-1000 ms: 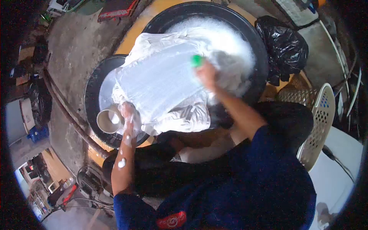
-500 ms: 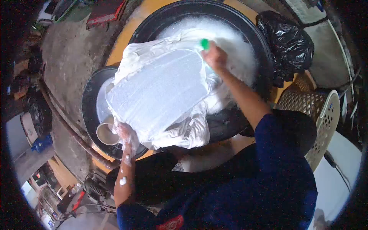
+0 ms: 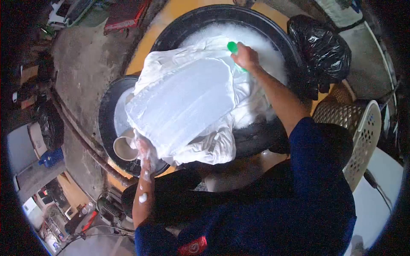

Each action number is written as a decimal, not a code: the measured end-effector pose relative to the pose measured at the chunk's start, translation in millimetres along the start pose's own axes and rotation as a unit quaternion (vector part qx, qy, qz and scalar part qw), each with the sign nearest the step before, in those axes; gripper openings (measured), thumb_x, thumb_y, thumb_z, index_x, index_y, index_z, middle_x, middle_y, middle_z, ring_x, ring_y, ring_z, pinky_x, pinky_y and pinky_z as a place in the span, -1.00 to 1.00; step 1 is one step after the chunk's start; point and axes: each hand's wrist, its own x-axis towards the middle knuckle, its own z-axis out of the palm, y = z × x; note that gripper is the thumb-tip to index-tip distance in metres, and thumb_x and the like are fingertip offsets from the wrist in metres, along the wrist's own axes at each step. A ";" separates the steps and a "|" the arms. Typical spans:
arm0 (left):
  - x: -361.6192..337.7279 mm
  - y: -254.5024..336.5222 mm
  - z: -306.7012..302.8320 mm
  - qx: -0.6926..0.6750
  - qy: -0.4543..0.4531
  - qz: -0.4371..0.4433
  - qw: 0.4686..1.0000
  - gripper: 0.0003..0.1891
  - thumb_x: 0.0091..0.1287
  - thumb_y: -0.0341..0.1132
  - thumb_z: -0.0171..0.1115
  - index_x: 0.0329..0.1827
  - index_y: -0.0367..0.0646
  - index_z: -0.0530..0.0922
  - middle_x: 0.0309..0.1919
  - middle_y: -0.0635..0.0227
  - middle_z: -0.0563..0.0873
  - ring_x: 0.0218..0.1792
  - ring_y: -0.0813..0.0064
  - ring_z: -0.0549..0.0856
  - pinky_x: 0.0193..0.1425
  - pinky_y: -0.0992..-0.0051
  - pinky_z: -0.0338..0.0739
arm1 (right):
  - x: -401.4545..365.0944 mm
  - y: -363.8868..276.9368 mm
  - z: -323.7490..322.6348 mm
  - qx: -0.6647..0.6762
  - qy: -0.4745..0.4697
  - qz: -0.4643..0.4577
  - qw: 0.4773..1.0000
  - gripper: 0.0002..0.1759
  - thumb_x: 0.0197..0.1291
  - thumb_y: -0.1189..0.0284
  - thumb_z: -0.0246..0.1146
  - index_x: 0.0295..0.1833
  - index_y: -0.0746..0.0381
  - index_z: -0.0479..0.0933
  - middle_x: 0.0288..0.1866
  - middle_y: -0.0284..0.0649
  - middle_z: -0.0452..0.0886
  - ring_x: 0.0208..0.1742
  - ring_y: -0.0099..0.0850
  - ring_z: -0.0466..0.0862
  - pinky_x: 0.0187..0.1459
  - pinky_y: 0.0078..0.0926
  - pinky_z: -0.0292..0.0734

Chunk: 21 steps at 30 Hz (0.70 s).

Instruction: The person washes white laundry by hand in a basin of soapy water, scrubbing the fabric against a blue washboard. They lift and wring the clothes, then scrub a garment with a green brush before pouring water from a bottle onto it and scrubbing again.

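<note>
White wet cloth [image 3: 183,102] lies stretched over a flat, board-like shape across the large black tub [image 3: 171,32], with loose folds around it. My right hand [image 3: 247,57] is closed round a green brush [image 3: 232,47] beside the upper right end of the flat part; the brush's bristles are hidden. My left hand [image 3: 143,147], wet with suds, is at the lower left corner of the cloth-covered shape, its fingers closed on the edge. Just left of that hand sits a pale cup-like container [image 3: 124,148] in the smaller black tub [image 3: 104,115].
White foam [image 3: 269,55] fills the back of the large tub. To the right are a black plastic bag [image 3: 320,51] and a beige perforated basket [image 3: 363,141]. A long pipe or hose [image 3: 79,138] runs along the floor at left.
The green brush and my right hand have moved slightly right, and more of the brush shows. Everything else has shifted slightly in view.
</note>
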 end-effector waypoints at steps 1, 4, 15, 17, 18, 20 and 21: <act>1.7 -2.5 -1.3 -0.019 -0.004 0.002 1.000 -0.68 0.31 -0.24 -0.12 0.04 -0.23 0.33 -0.17 0.34 0.49 -0.20 0.53 0.50 -0.09 0.60 0.40 | 2.5 4.6 3.7 0.034 -0.049 0.002 0.998 -0.52 -0.09 0.13 0.24 -0.14 0.26 0.40 -0.44 -0.06 0.57 -0.41 -0.21 0.60 -0.29 -0.25 0.49; 16.5 -16.9 -4.3 -0.092 -0.025 0.010 0.995 -0.69 0.32 -0.20 -0.11 0.00 -0.21 0.36 -0.19 0.40 0.47 -0.20 0.58 0.46 -0.08 0.62 0.36 | -2.1 -0.8 -34.9 0.117 -0.541 -0.016 0.832 -0.45 -0.12 0.04 0.26 -0.08 0.20 0.42 -0.29 -0.12 0.58 -0.28 -0.25 0.58 -0.19 -0.27 0.47; -26.8 48.5 27.0 -0.018 -0.020 0.129 0.991 -0.67 0.28 -0.07 -0.06 -0.50 -0.09 0.47 -0.70 0.54 0.33 -0.60 0.71 0.32 -0.51 0.67 0.23 | -172.6 38.5 62.4 0.120 -0.465 -0.340 0.809 -0.26 -0.11 -0.02 0.25 0.15 0.18 0.31 -0.07 -0.12 0.51 -0.10 -0.32 0.52 -0.07 -0.32 0.44; -36.1 63.9 32.2 -0.050 -0.011 0.113 0.992 -0.65 0.28 -0.03 -0.06 -0.58 -0.04 0.41 -0.72 0.58 0.31 -0.67 0.73 0.27 -0.63 0.67 0.17 | -170.8 40.4 56.5 0.106 -0.501 -0.297 0.806 -0.27 -0.11 -0.01 0.25 0.15 0.18 0.31 -0.07 -0.12 0.51 -0.10 -0.32 0.52 -0.08 -0.33 0.44; -29.8 59.1 32.0 0.022 0.015 0.214 0.976 -0.66 0.28 -0.03 -0.06 -0.59 -0.01 0.40 -0.72 0.59 0.30 -0.68 0.75 0.26 -0.65 0.68 0.14 | -169.3 41.7 52.5 0.101 -0.519 -0.280 0.801 -0.27 -0.10 -0.01 0.25 0.15 0.18 0.31 -0.07 -0.12 0.51 -0.10 -0.33 0.52 -0.08 -0.34 0.44; -24.0 52.6 29.9 0.080 0.032 0.264 0.961 -0.65 0.28 -0.04 -0.07 -0.59 -0.02 0.40 -0.72 0.58 0.28 -0.68 0.74 0.26 -0.65 0.66 0.14 | -164.9 44.3 39.6 0.102 -0.562 -0.249 0.782 -0.28 -0.10 0.00 0.25 0.15 0.18 0.31 -0.07 -0.12 0.51 -0.11 -0.33 0.52 -0.08 -0.35 0.44; -26.7 56.6 29.3 0.064 0.026 0.214 0.974 -0.65 0.28 -0.04 -0.07 -0.58 -0.05 0.42 -0.72 0.56 0.28 -0.66 0.70 0.28 -0.61 0.64 0.17 | -161.5 45.9 30.2 0.106 -0.588 -0.231 0.767 -0.28 -0.09 0.00 0.25 0.15 0.18 0.31 -0.07 -0.12 0.51 -0.11 -0.34 0.52 -0.08 -0.35 0.44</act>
